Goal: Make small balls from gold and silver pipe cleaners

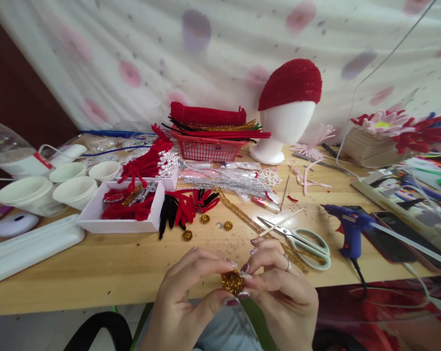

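A small round coil of gold glitter pipe cleaner (231, 282) is pinched between my two hands at the table's front edge. My left hand (194, 292) grips its left side with thumb and forefinger. From the right, my right hand (279, 282) closes thumb and fingertips on the same coil. Beyond my hands lie three similar gold coils (205, 219) on the wood. Straight gold pipe cleaners (238, 209) run diagonally toward my right hand, partly under a pair of scissors (301, 243) with pale green handles. A thin white stick (282, 222) crosses the scissor blades.
A blue glue gun (350, 226) stands at right beside dark phones (385, 239). Left are a white box (120, 225) of red pieces and several white cups (76, 192). Behind are a red basket (213, 147) and a white foam head (284, 126) with a red cap.
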`<state>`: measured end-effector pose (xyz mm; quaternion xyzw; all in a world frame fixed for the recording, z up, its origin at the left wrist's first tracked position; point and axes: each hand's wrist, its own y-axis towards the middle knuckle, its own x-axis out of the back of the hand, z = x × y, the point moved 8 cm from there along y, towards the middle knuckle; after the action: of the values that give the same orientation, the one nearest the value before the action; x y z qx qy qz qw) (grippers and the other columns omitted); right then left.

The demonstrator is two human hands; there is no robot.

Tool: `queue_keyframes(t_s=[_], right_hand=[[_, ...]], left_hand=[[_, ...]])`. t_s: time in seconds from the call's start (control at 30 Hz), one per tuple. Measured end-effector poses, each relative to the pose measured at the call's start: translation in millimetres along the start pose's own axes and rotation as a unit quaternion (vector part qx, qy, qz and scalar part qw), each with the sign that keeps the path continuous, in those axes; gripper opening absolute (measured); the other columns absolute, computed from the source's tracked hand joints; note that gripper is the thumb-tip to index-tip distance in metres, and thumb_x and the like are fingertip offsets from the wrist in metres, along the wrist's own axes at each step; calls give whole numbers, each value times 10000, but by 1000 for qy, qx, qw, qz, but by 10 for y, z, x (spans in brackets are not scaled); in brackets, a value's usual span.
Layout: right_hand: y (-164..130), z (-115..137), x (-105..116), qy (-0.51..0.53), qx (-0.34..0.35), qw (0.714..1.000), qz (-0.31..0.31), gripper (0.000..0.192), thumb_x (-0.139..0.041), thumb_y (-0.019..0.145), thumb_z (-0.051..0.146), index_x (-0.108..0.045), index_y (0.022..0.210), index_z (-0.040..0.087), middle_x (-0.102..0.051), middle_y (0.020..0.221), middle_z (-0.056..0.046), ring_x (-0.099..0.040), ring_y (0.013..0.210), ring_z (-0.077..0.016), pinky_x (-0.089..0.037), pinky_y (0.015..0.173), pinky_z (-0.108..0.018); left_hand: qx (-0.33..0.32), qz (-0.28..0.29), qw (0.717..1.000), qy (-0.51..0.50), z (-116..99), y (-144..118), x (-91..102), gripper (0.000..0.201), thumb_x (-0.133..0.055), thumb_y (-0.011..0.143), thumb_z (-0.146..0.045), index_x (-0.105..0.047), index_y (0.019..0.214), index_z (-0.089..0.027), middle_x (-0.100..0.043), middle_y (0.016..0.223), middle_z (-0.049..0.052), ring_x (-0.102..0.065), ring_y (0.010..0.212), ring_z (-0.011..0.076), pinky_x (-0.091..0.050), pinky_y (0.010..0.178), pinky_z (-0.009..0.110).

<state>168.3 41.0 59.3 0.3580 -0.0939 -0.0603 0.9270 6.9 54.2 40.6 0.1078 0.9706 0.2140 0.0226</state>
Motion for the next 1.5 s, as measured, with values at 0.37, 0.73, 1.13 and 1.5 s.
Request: queue_keyframes(t_s=[0.37,0.73,1.13,1.5], right_hand=[[15,9,-27,22,0,1000,20,145,-721,903,314,-730,768,259,-673,727,13,-586,748,-175,-453,855,-390],[-16,-48,-16,31,-8,999,23,142,-722,904,283,-719,767,244,-664,750,17,-570,783,-173,-434,859,-380],[-37,-57,-37,45,-17,998,28,139,-720,904,312,-738,775,263,-677,725,8,-581,746,-185,-443,814,-401],[-100,-156,-63,94,-114,989,-13,103,-788,838,341,-745,785,263,-689,743,-8,-630,751,-178,-515,748,-313]], left_hand=[[26,-24,997,-71,97,-10,-7,225,-807,802,-287,-765,1023,-301,-648,966,18,-629,912,154,-507,821,205],[31,-21,999,-31,136,-9,21,336,-805,799,-328,-753,1131,-352,-634,1091,30,-618,963,166,-513,896,234],[45,26,999,1,117,-29,-3,275,-749,832,-401,-778,1104,-364,-632,1108,67,-625,1009,218,-553,826,278],[39,11,999,0,89,-40,38,210,-785,812,-357,-769,1021,-342,-634,1054,36,-623,1011,191,-525,871,255]])
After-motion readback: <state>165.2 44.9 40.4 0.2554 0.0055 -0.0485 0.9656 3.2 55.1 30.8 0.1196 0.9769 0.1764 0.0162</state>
